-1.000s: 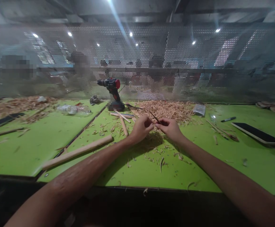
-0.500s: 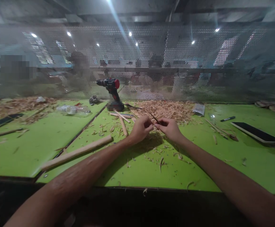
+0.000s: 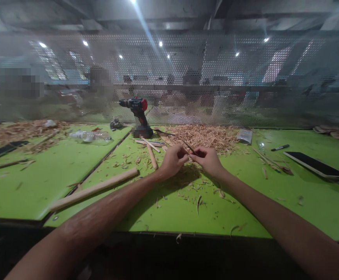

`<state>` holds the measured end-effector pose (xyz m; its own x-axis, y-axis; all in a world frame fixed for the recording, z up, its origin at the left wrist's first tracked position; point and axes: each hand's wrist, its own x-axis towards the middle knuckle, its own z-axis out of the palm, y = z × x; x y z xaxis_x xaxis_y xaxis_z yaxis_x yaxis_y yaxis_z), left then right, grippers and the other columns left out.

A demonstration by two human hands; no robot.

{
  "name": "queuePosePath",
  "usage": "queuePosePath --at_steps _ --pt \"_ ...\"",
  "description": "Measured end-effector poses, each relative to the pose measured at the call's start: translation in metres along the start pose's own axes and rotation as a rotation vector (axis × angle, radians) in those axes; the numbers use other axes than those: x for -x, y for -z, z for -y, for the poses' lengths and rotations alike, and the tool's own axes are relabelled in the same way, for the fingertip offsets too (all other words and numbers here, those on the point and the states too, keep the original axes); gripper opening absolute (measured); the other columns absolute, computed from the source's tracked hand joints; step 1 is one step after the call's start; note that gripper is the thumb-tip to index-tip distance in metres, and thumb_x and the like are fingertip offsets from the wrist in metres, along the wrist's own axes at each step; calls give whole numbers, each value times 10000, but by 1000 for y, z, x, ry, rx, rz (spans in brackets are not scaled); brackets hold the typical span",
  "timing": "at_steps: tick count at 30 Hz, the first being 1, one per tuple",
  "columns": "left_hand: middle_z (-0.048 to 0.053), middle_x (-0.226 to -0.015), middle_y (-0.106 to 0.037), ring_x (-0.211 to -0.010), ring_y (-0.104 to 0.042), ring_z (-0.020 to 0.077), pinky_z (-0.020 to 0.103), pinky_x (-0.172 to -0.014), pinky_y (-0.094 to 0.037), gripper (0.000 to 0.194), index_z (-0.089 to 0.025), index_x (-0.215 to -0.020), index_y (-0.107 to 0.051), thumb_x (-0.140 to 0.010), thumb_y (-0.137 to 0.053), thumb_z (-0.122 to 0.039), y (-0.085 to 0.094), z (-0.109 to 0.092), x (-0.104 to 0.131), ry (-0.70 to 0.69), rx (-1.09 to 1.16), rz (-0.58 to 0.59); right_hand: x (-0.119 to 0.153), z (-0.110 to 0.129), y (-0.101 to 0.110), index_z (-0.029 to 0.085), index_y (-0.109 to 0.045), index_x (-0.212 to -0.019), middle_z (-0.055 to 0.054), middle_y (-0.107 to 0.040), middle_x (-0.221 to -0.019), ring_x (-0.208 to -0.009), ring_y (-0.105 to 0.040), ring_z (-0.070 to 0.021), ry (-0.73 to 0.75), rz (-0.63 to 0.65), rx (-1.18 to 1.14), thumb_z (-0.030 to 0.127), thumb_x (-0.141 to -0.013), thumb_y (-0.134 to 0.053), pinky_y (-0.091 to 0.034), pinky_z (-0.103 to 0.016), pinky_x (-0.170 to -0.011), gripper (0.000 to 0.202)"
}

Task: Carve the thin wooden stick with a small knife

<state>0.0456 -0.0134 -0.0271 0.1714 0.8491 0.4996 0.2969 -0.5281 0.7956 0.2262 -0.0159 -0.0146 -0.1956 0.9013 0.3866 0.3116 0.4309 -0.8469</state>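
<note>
Over the green table, my left hand [image 3: 173,160] and my right hand [image 3: 209,160] meet with their fingertips almost touching. A thin dark strip [image 3: 188,146] slants up and left from the fingers of my right hand, which pinches it; I cannot tell its exact kind. The fingers of my left hand are closed in a pinch too, and what lies between them is too small to make out. Just behind both hands spreads a heap of wood shavings [image 3: 207,136]. Loose curls [image 3: 198,204] of wood lie below them.
A cordless drill [image 3: 140,116] stands upright behind my left hand. Wooden sticks [image 3: 99,188] lie to the left, with a plastic bottle [image 3: 90,136] farther off. At right are a tablet-like dark panel [image 3: 317,164], a pen [image 3: 280,147] and a small packet [image 3: 244,136]. A perforated screen [image 3: 169,105] closes the back.
Both hands stay nearly in place, still pinching; only their fingers shift slightly. The view has tilted a little. Nothing on the table has visibly moved.
</note>
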Motion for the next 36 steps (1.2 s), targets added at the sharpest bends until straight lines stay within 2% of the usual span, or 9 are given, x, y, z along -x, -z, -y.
queuePosePath --at_steps 4,10,16,23,36 --pt "-31 -621 -561 -579 -517 118 226 -548 -367 135 -194 -731 -575 -824 -671 -179 -2 0 0 12 25 -11 0 -1 0 231 -760 -781 -60 -741 -788 -756 -640 -240 4 -28 -3 550 -749 -832 -540 -421 -779 329" --pt "-27 -635 -558 -592 -507 118 227 -550 -360 149 -198 -742 -567 -843 -675 -211 -1 -1 0 -44 -5 -8 0 -2 0 246 -762 -795 -59 -756 -806 -768 -654 -249 3 -17 -3 557 -759 -835 -549 -437 -799 322" --pt "-29 -627 -545 -589 -496 120 231 -543 -346 176 -203 -725 -547 -839 -682 -210 1 -2 1 -51 -49 -2 1 0 1 240 -771 -799 -58 -757 -795 -756 -646 -244 -4 -16 11 563 -760 -821 -535 -414 -762 329" --pt "-22 -636 -583 -579 -540 121 225 -540 -393 120 -191 -776 -593 -864 -673 -210 0 0 0 -17 42 29 0 -1 3 232 -776 -801 -65 -767 -806 -759 -654 -244 -11 -31 9 543 -756 -834 -546 -420 -776 319" --pt "-25 -637 -580 -568 -522 104 215 -531 -376 136 -183 -758 -609 -825 -723 -216 -2 3 2 -13 42 -28 2 -2 -3 203 -752 -786 -42 -715 -757 -718 -606 -209 -20 -22 20 515 -772 -809 -492 -364 -709 318"
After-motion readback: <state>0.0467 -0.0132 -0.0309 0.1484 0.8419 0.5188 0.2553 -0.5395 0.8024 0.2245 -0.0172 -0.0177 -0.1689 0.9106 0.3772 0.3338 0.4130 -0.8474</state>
